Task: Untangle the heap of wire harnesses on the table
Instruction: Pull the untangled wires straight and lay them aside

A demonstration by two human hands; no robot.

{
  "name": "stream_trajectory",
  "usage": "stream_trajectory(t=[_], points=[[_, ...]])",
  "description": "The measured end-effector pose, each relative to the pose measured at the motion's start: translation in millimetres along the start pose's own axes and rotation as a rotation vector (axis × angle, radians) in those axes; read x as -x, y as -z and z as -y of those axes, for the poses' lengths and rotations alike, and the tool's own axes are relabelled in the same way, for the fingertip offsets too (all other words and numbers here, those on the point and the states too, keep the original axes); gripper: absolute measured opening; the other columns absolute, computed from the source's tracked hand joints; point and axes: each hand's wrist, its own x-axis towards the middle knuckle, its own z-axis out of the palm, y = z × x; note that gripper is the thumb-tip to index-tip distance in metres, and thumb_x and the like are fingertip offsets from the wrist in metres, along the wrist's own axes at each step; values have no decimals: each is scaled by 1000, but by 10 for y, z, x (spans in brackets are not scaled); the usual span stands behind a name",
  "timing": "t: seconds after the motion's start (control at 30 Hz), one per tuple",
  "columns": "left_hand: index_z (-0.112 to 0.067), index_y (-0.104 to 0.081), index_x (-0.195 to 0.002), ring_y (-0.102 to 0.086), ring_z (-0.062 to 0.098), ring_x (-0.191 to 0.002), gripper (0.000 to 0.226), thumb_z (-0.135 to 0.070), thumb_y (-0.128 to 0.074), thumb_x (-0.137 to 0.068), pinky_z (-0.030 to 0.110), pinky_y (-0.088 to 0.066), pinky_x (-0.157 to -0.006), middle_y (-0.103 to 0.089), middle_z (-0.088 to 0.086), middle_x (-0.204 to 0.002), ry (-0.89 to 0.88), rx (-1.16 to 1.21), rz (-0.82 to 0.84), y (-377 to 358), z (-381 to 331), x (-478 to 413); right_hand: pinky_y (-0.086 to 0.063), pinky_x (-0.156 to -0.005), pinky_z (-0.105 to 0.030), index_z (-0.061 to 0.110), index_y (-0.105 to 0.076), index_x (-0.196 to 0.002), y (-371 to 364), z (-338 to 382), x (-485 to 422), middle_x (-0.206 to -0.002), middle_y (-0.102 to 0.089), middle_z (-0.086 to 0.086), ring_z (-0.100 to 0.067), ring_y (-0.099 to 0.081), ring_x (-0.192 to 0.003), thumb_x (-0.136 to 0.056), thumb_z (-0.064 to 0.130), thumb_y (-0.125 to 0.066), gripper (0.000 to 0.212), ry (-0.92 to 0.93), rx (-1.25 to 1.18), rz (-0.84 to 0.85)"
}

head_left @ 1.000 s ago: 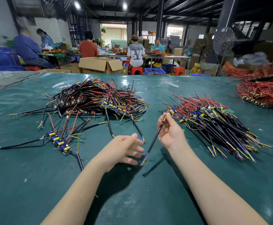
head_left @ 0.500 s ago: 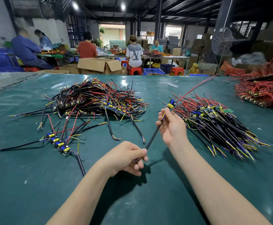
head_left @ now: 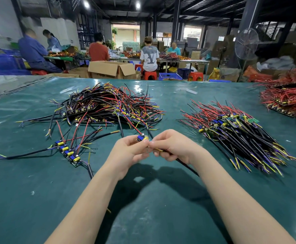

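Observation:
A tangled heap of black, red and yellow wire harnesses (head_left: 106, 104) lies at the back left of the green table (head_left: 29, 199). One harness (head_left: 186, 164) is held between both hands above the table's middle. My left hand (head_left: 128, 153) pinches its blue and yellow component end (head_left: 142, 138). My right hand (head_left: 172, 147) grips its black cable, which trails down and right under my wrist. A sorted bundle of harnesses (head_left: 235, 136) lies aligned to the right.
A strip of joined boards with blue and yellow parts (head_left: 68, 153) and loose wires lies at the left. A red wire pile (head_left: 289, 97) sits at the far right. Beyond the table are cardboard boxes (head_left: 111, 69), seated workers and a fan (head_left: 246, 44).
Both hands came together at the table's middle. The harness swung round: my left hand now pinches its component end and my right hand grips the cable instead.

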Motion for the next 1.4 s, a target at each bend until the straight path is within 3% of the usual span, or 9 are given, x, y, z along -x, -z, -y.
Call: stream_trajectory(t=[0.13,0.4,0.57,0.67,0.8,0.97,1.1,1.3,1.4], points=[[-8,-61,-75,-66,5,-56,14,-6,-58,-88,14,-51,-54,-68,-1,-58,-93,-3,-125,27,32,-20,-21,-30,-11,8,-59,-72,-35,-32,-17,-44,-52,7,-1,-37,-34,-94,8,-48,25,0,-80,3],[-11,-69,-50,-60,5,-49,35,0,-62,-82,13,-51,-52,-64,0,-54,-98,182,-203,45,36,-42,-23,-29,-10,8,-58,-69,-129,-108,-77,-43,-53,6,0,-43,-33,-91,7,-53,22,-133,-241,53],[-1,-63,-79,-67,7,-58,14,11,-57,-80,13,-52,-55,-68,0,-61,-22,242,-126,108,65,-46,-21,-27,-8,6,-57,-71,-134,-134,-104,-43,-51,5,1,-38,-31,-91,5,-52,21,-209,-345,46],[-6,-71,-70,-66,7,-58,26,10,-54,-82,12,-51,-56,-68,1,-63,9,187,-30,165,76,-51,-21,-28,-8,6,-57,-71,-144,-140,-96,-44,-52,5,1,-37,-31,-91,5,-51,22,-208,-343,79],[-12,-72,-68,-54,3,-58,25,-5,-57,-86,9,-42,-51,-64,-3,-62,32,-14,27,178,92,-56,-20,-28,-7,9,-58,-70,-149,-139,-90,-46,-50,5,1,-36,-32,-93,5,-48,25,-208,-378,92],[-21,-75,-62,-48,6,-57,30,-15,-58,-86,15,-39,-54,-59,-8,-56,43,39,-75,138,100,-74,-21,-25,-8,7,-60,-74,-166,-102,-84,-50,-49,4,0,-36,-33,-97,13,-40,31,-263,-576,157],[-18,-74,-61,-50,1,-49,25,-19,-61,-82,11,-41,-47,-57,-9,-53,56,153,-161,96,100,-71,-28,-24,-12,5,-66,-57,-228,-96,-89,-48,-49,2,-1,-40,-31,-98,17,-38,51,-370,-847,207],[-14,-65,-75,-46,9,-60,12,-15,-60,-86,12,-37,-47,-57,-8,-52,22,323,-318,-8,126,-107,-30,-26,-12,2,-65,-52,-335,-68,-141,-45,-49,0,-2,-40,-28,-96,18,-43,51,-377,-1021,131],[-17,-63,-76,-44,11,-57,12,-18,-59,-88,13,-37,-42,-55,-4,-57,40,431,-378,2,111,-120,-25,-24,-11,3,-66,-56,-351,-116,-154,-46,-49,1,-1,-39,-28,-96,21,-42,50,-347,-982,146]])
